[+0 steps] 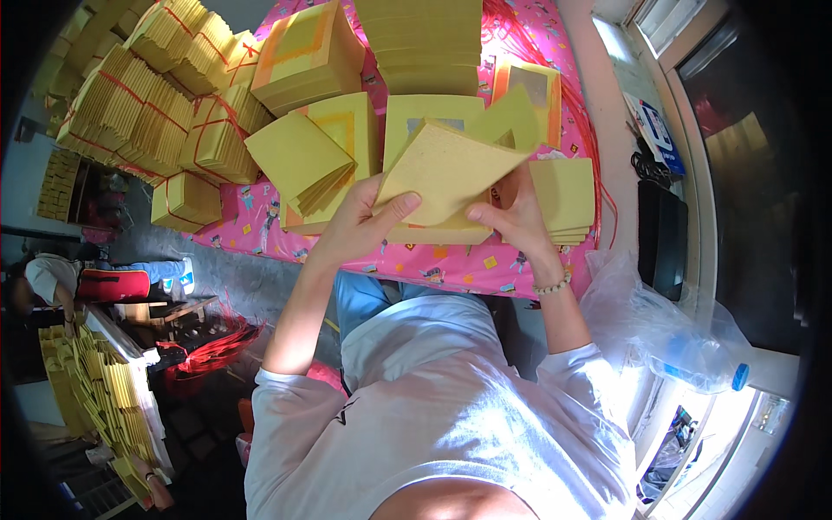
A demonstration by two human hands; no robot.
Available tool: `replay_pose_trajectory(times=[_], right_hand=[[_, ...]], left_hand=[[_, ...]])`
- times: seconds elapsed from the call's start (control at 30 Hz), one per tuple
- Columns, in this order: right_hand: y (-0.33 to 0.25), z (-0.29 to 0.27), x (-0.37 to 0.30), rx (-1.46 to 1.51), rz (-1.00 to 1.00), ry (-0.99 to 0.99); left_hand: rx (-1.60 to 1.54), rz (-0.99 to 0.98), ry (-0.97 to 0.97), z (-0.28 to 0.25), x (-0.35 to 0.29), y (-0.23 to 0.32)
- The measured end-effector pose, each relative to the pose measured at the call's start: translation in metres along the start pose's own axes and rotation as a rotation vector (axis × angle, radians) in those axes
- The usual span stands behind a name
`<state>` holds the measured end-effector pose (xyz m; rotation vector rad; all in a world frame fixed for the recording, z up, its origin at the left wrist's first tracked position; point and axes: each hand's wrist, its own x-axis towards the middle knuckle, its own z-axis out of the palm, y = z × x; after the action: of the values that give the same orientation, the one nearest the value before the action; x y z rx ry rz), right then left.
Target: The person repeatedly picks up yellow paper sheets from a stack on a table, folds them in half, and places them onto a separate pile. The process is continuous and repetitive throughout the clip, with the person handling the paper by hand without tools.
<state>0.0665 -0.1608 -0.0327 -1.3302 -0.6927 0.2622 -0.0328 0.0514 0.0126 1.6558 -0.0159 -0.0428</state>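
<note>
Table [299,244], pink printed cover, fills the far middle. Yellow bundles [130,108], red-tied, crowd far left. Yellow stacks [420,56] stand far side, middle; another stack [316,65] just left of them. Far left beyond the table: co-worker [56,282] by a bench of yellow pieces [104,381]. Yellow pile [563,199] at the table's right. Yellow sheets [459,165], one part curling up at right, are held over the table's near half, above a low stack. Left hand [368,217]: thumb on the face, fingers behind, clamped on the sheets' left edge. Right hand [520,217]: thumb and partly hidden fingers pinch their right edge. Bottle [702,360] near right. Beaded bracelet [552,285] on right wrist.
</note>
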Motion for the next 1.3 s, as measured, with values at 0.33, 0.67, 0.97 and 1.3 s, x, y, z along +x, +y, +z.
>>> replay_pose_trajectory(times=[0.33, 0.67, 0.97, 1.3], right_hand=[[-0.017, 0.017, -0.011, -0.004, 0.142, 0.037], [-0.023, 0.014, -0.004, -0.061, 0.131, 0.137], [-0.024, 0.008, 0.008, 0.219, 0.344, 0.259], [-0.024, 0.005, 0.006, 0.027, 0.195, 0.187]], left_hand=[[0.343, 0.435, 0.295, 0.023, 0.021, -0.019], [-0.018, 0.298, 0.089, 0.036, 0.035, -0.025], [-0.263, -0.074, 0.023, 0.032, 0.050, 0.003], [-0.225, 0.086, -0.022, 0.030, 0.055, -0.011]])
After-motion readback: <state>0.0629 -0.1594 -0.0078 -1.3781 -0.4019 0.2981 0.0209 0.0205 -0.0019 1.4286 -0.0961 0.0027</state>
